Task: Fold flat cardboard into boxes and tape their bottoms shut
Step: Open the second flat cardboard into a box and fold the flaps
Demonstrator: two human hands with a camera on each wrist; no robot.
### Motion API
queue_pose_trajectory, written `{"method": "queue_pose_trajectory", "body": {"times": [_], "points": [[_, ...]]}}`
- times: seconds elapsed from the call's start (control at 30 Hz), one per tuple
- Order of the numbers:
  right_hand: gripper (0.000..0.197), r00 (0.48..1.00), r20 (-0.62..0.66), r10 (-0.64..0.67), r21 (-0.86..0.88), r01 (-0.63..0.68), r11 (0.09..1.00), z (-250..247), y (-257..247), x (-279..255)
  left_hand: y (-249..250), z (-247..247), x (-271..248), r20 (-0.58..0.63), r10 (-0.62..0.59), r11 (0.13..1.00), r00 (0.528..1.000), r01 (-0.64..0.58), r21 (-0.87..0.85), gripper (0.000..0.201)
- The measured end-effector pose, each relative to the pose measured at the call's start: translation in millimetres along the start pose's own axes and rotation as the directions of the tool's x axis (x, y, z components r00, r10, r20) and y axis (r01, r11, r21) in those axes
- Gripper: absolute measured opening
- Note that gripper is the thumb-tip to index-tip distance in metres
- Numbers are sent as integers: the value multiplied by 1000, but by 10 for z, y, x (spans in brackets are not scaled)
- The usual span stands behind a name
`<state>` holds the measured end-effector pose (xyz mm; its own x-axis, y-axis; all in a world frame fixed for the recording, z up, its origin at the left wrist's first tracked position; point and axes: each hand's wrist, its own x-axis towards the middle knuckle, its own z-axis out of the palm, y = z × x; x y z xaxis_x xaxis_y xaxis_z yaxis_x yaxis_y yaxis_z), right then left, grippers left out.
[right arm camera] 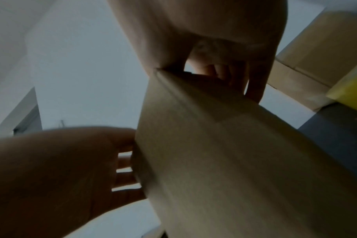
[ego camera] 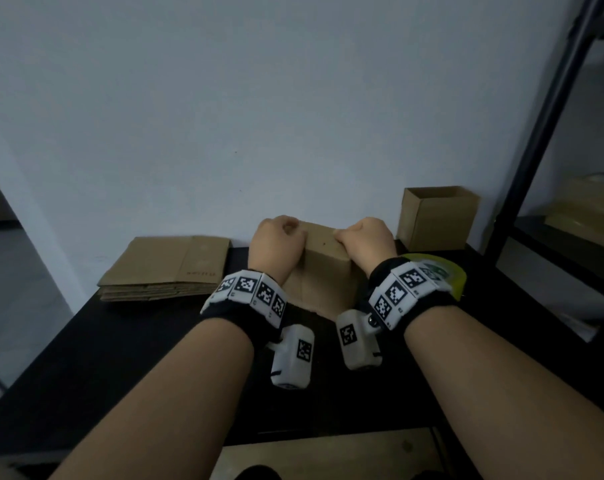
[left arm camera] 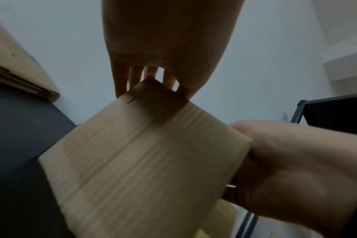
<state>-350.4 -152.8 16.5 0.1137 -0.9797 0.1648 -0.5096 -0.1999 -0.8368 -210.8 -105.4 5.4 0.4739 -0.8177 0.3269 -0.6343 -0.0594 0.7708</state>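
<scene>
A brown cardboard box (ego camera: 323, 268) stands upright on the black table (ego camera: 120, 358), between my two hands. My left hand (ego camera: 278, 237) grips its upper left edge with fingers curled over the top. My right hand (ego camera: 363, 237) grips the upper right edge the same way. In the left wrist view my left hand (left arm camera: 163, 48) hooks over a top corner of the box (left arm camera: 149, 153), and my right hand (left arm camera: 296, 161) clasps the far side. The right wrist view shows my right hand (right arm camera: 214, 32) curled over the box (right arm camera: 224, 153), with my left hand (right arm camera: 61, 169) opposite.
A stack of flat cardboard (ego camera: 165, 268) lies at the back left by the wall. An assembled open box (ego camera: 435, 216) stands at the back right. A yellow tape roll (ego camera: 446, 275) lies behind my right wrist. A dark metal shelf frame (ego camera: 550, 133) rises on the right.
</scene>
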Motion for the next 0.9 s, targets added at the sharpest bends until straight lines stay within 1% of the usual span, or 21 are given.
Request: {"method": "queue_pose_trajectory", "body": {"times": [0.03, 0.1, 0.13, 0.2, 0.27, 0.33, 0.43, 0.53, 0.67, 0.77, 0.8, 0.9], "points": [[31, 1000, -12, 4, -27, -4, 1000, -2, 16, -11, 8, 35, -19, 26, -21, 999, 999, 22, -35, 38], [24, 1000, -21, 3, -56, -4, 998, -6, 32, -38, 43, 102, -40, 111, -53, 995, 992, 62, -78, 48], [21, 1000, -14, 8, -45, -9, 999, -9, 35, -42, 62, 124, -46, 152, -65, 993, 986, 79, -89, 50], [25, 999, 11, 36, 2, -36, 999, -15, 51, -35, 90, 149, -60, 200, -81, 985, 977, 109, -137, 50], [27, 998, 46, 42, 40, -44, 998, -30, 69, -27, 78, 168, -73, 193, -66, 973, 979, 106, -204, 46], [30, 997, 68, 20, 71, -25, 997, -33, 105, -17, 58, 186, -90, 148, -55, 965, 988, 91, -245, 43], [35, 999, 41, -20, 114, 16, 993, -25, 137, -25, 52, 194, -103, 116, -34, 968, 993, 62, -242, 38], [33, 999, 30, -34, 114, 31, 993, -18, 144, -13, 74, 176, -117, 120, -8, 975, 993, 34, -219, 22], [28, 999, 26, -37, 105, 34, 994, -22, 142, -10, 96, 168, -136, 110, 12, 977, 994, 12, -212, 35], [30, 999, 32, -26, 113, 22, 993, -26, 137, -31, 104, 158, -146, 111, 6, 976, 994, 18, -215, 23], [31, 999, 39, -22, 116, 18, 993, -27, 137, -37, 102, 156, -147, 118, 7, 977, 993, 19, -213, 22], [39, 997, 76, -21, 103, 13, 995, -48, 132, -47, 88, 121, -126, 135, 16, 984, 991, 8, -176, 37]]}}
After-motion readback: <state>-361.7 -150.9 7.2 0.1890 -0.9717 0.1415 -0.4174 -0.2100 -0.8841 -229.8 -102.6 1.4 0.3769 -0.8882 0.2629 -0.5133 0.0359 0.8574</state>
